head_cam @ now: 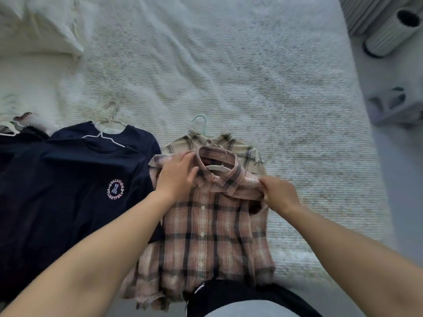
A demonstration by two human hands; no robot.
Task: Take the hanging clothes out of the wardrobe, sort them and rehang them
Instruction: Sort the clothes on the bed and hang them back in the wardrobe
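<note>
A pink plaid shirt (206, 227) on a white hanger (216, 167) lies on the bed, on top of a beige plaid shirt (242, 146) with a pale green hanger (201, 121). My left hand (177, 175) rests on the pink shirt's left shoulder with fingers spread by the collar. My right hand (278, 193) pinches the fabric at its right shoulder. To the left lie two navy T-shirts (68, 193) on white hangers (104, 131), the top one bearing a round printed logo.
The white textured bedspread (229, 65) stretches far ahead and right. A pillow (39, 26) sits at the far left. More dark clothes (13, 136) on hangers lie at the left edge. Beyond the bed's right edge stand a ribbed white cylinder (389, 33) and a white box (393, 106).
</note>
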